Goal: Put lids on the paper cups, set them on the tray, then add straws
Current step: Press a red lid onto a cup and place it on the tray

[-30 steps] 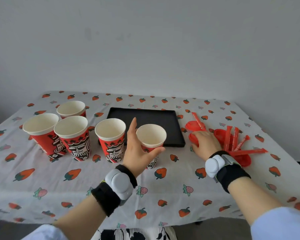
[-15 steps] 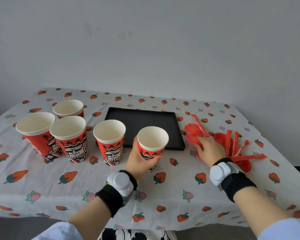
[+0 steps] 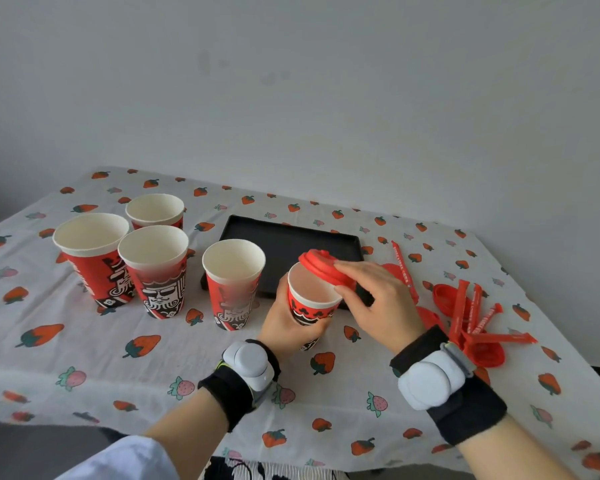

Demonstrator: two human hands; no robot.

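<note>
My left hand (image 3: 288, 322) grips a small red paper cup (image 3: 312, 306) near the front edge of the black tray (image 3: 291, 237). My right hand (image 3: 378, 299) holds a red lid (image 3: 321, 266) tilted over the cup's far rim, with the near part of the mouth still uncovered. Several more open cups stand to the left, the nearest one (image 3: 234, 282) beside the held cup. Red lids (image 3: 444, 296) and red wrapped straws (image 3: 471, 313) lie in a heap at the right.
Another straw (image 3: 400, 265) lies on a lid beside the tray's right edge. A strawberry-print cloth (image 3: 118, 362) covers the table. A plain wall rises close behind the table's far edge. Both wrists carry black bands with white sensors.
My right hand picked a red lid from the pile and carried it left over the cup. My left hand closed on the cup and keeps hold of it.
</note>
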